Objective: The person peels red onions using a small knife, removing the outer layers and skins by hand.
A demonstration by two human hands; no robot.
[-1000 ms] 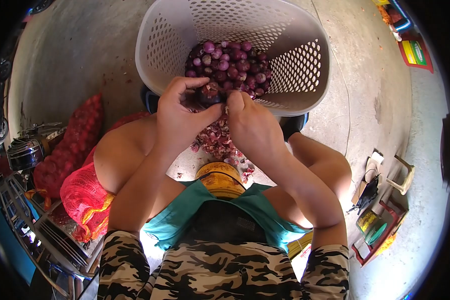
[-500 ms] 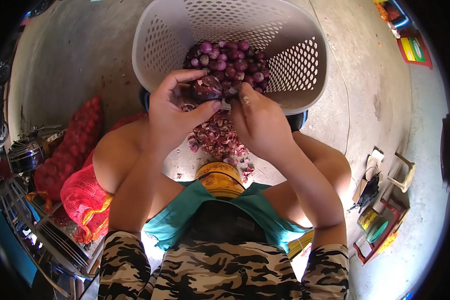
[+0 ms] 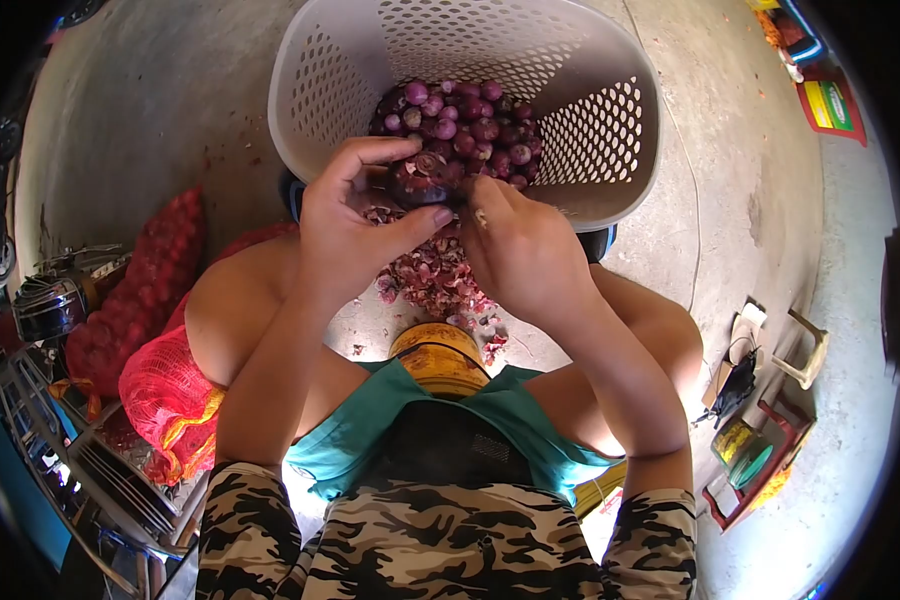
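A dark onion [image 3: 418,178] is held over peelings [image 3: 436,280] by the half-curled left hand [image 3: 348,218]; the near side of the grey basket [image 3: 281,110] is partly blocked by the closed right hand [image 3: 523,250] (its hold cannot be told).

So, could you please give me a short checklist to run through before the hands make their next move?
1. Onion held by left hand: ok, between thumb and fingers.
2. Right hand close to the onion: ok.
3. Tool in the right hand: cannot tell, fingers hide it.
4. Onion stripped of papery skin: not ok, some shows on top.
5. Basket open at the top: ok.
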